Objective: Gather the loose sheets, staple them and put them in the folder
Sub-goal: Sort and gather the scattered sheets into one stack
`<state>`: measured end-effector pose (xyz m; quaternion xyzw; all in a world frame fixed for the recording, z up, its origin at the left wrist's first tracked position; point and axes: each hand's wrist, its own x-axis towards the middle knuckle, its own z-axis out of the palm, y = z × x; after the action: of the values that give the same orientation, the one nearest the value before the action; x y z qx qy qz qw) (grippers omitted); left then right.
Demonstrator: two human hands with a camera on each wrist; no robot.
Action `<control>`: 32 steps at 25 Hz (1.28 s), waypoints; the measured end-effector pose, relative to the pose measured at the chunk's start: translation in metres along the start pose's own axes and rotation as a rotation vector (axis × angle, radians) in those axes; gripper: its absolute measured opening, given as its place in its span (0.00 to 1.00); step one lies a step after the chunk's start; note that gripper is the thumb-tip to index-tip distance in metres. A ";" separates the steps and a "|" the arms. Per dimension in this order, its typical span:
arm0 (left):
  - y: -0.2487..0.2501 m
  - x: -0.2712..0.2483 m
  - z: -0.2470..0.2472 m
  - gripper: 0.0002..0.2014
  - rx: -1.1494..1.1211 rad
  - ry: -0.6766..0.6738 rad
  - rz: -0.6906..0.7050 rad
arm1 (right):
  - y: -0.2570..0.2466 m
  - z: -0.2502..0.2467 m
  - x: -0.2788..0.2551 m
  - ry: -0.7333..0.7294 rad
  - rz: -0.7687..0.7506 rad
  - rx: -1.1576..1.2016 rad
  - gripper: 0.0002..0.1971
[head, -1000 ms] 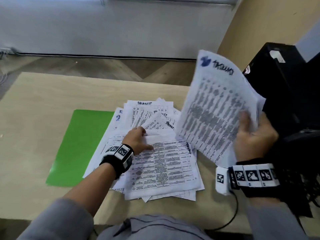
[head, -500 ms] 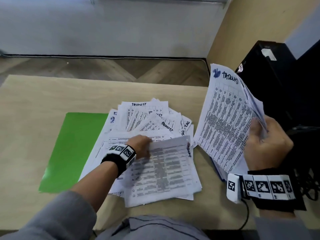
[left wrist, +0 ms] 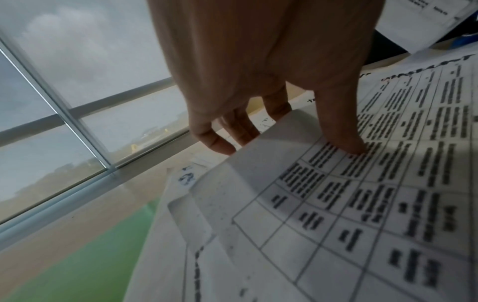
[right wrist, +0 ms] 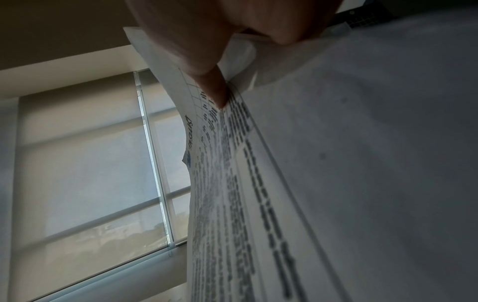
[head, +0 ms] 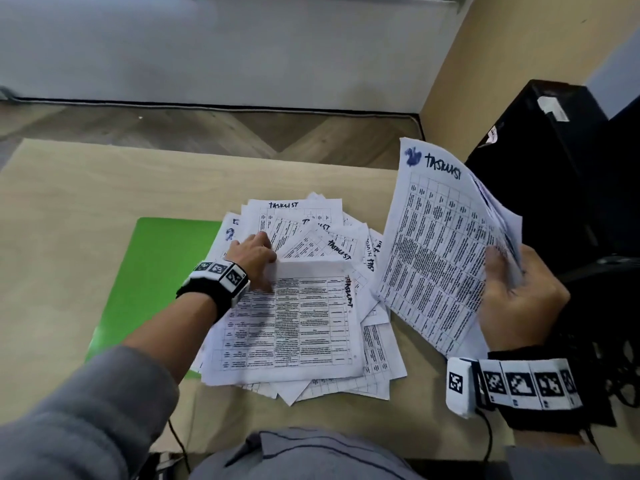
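Note:
A messy pile of printed "tasklist" sheets [head: 311, 334] lies in the middle of the table, partly over a green folder [head: 156, 271]. My left hand [head: 268, 263] pinches the far edge of the top sheet [left wrist: 362, 204], thumb on the print and fingers under the curled-up edge. My right hand [head: 509, 271] grips a gathered stack of sheets [head: 440, 258] upright above the table's right side, thumb in front, fingers hidden behind. In the right wrist view the thumb [right wrist: 207, 67] presses that stack [right wrist: 362, 163]. No stapler is in view.
A black computer tower [head: 540, 188] and dark cables stand close to the right of the held stack. The beige table [head: 86, 202] shows bare wood left of the folder and behind the pile. Wall and floor lie beyond its far edge.
My left hand slid toward the far edge of the top sheet and lifted that edge. The stack in my right hand moved right and lower.

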<state>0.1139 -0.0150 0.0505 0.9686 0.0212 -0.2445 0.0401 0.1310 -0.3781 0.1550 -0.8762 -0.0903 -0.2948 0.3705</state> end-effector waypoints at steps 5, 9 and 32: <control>0.009 0.002 0.011 0.29 -0.011 0.009 0.132 | -0.002 0.000 -0.002 0.016 -0.026 -0.007 0.07; 0.025 0.000 0.018 0.41 -0.123 -0.026 0.159 | 0.003 0.001 -0.005 0.006 -0.016 -0.016 0.07; 0.039 0.020 0.006 0.51 -0.029 -0.039 0.085 | 0.000 -0.002 -0.015 -0.042 -0.013 0.006 0.07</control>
<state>0.1312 -0.0542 0.0384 0.9630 -0.0170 -0.2610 0.0650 0.1185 -0.3785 0.1471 -0.8805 -0.1048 -0.2786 0.3690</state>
